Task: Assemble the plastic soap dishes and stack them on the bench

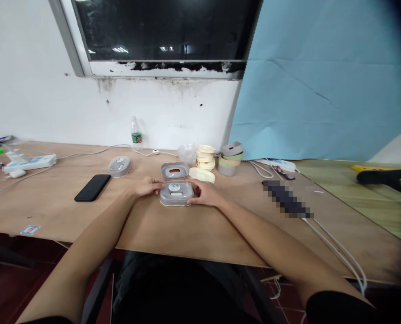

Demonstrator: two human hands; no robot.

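Note:
A grey oval plastic box (176,196) with a round white label on its clear top rests on the table in front of me. My left hand (146,186) presses its fingers against the box's left end. Around the right end closes my right hand (205,193), thumb toward the front and fingers at the back. Just behind the box lies a grey tray-like piece (174,170) with a slot in its middle. Beside that are a flat cream piece (202,175) and a stack of cream pieces (205,156).
Grey and green shells (230,164) are stacked at the back right, near clear plastic pieces (187,153). Leftward lie a similar grey box (120,166) and a black phone (93,187). A bottle (136,133), power strip (33,163) and cables surround them.

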